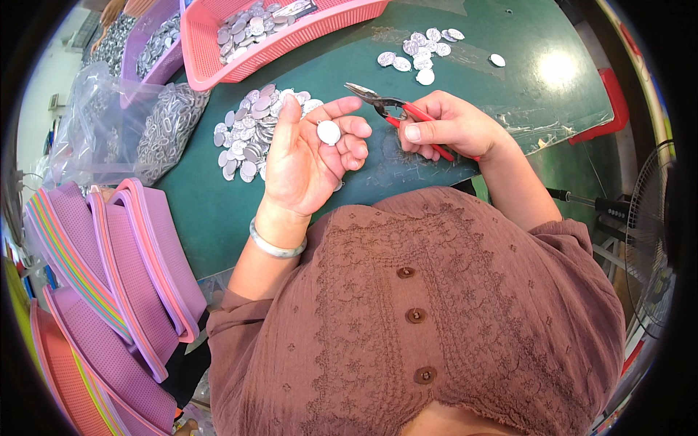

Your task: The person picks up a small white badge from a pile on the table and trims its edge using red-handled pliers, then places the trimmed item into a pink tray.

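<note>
My left hand (305,156) is turned palm up, with its fingers loosely curled. A round silver disc (329,132) lies on those fingers. In my right hand (454,127) is a pair of pliers (392,109) with red handles and dark jaws, pointing up and left toward my left hand. The jaws look slightly parted and stay apart from the disc. Behind my left hand is a heap of silver oval discs (251,134), partly hidden by it. A smaller group of such discs (422,51) lies farther off, with a single disc (497,60) to its right.
A pink basket (291,33) with more discs stands at the far edge of the green table (523,94). Left of it are a purple basket (131,65) and a clear bag of metal links (171,131). Stacked baskets (138,269) lean at the left; a fan (651,240) stands right.
</note>
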`<action>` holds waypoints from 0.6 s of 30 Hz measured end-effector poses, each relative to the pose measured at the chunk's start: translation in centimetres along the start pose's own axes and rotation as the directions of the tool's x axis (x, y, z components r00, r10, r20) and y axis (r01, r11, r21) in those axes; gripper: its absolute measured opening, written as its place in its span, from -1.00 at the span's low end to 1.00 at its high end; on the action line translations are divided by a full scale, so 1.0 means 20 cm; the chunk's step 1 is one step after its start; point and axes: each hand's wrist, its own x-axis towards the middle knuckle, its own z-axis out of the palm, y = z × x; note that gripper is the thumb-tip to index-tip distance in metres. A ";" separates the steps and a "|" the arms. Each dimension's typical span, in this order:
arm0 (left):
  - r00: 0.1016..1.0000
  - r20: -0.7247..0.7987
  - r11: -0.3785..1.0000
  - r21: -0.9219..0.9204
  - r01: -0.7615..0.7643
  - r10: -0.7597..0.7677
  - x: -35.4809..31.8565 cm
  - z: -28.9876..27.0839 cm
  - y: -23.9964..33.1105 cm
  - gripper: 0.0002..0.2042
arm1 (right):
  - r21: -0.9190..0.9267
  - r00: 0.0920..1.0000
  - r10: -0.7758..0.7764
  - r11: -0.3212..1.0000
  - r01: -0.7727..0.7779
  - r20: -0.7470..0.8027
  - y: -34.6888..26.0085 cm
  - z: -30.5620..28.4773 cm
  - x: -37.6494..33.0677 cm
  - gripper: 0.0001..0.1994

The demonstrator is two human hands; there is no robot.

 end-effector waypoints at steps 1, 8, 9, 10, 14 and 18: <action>1.000 0.005 1.000 -0.004 -0.001 0.001 0.00 0.00 0.00 -0.34 | -0.001 1.000 0.001 1.000 -0.001 0.000 0.00 0.00 0.00 -0.67; 0.999 -0.035 0.997 0.079 -0.018 0.021 0.00 -0.04 0.00 -0.33 | -0.015 1.000 0.003 1.000 -0.003 -0.001 -0.01 0.00 0.00 -0.66; 0.994 -0.105 0.991 0.132 -0.026 0.040 0.00 -0.04 -0.01 -0.35 | -0.014 1.000 0.005 1.000 -0.005 -0.002 -0.01 0.00 0.00 -0.66; 0.983 -0.174 0.982 0.184 -0.030 0.063 0.00 -0.04 -0.01 -0.36 | -0.012 1.000 0.007 1.000 -0.007 -0.003 -0.01 0.00 0.00 -0.66; 0.962 -0.247 0.966 0.256 -0.049 0.114 -0.01 0.01 -0.02 -0.41 | -0.018 1.000 0.004 1.000 -0.004 -0.001 -0.01 0.00 0.00 -0.66; 0.963 -0.240 0.976 0.209 -0.069 0.120 -0.01 0.02 -0.02 -0.42 | -0.014 1.000 -0.002 1.000 0.002 -0.001 -0.01 0.00 0.00 -0.66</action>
